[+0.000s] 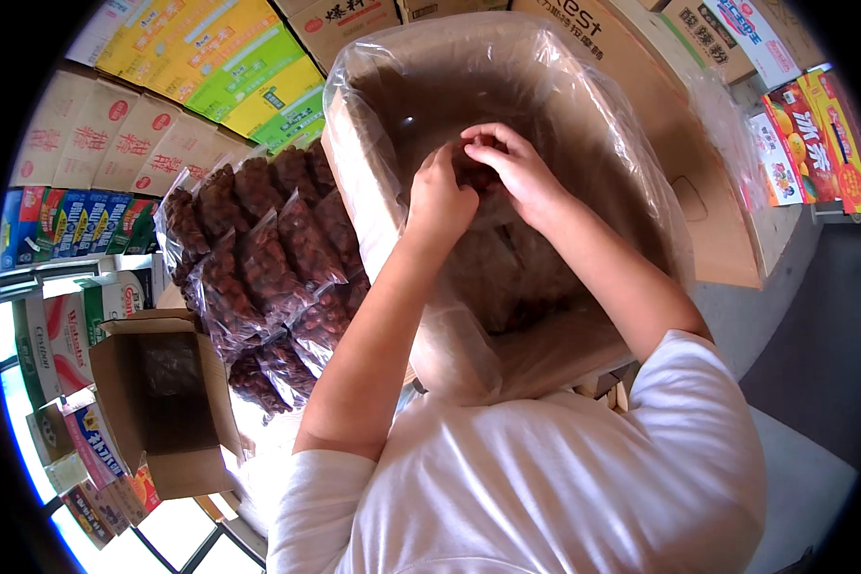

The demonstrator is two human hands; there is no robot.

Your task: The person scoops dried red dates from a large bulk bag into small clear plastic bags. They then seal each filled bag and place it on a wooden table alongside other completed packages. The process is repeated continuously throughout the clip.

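Both my hands are inside a large cardboard box (349, 182) lined with clear plastic film (631, 124). My left hand (440, 196) and my right hand (521, 172) meet over the box's upper middle, fingers curled inward and closed. Between them shows a small bunch of dark red-brown dried fruit (475, 165), perhaps dates; the fingers cover most of it. More dark pieces (536, 311) lie low in the box near my body. Just left of the box, several clear bags (287, 258) packed with similar dark fruit are piled in rows.
An open, smaller cardboard box (163, 392) stands at the lower left. Yellow and green cartons (249, 67) and brown printed cartons (115, 134) are stacked at the far left. A large flat carton (717, 210) flanks the lined box on the right, with colourful packages (823, 143) beyond.
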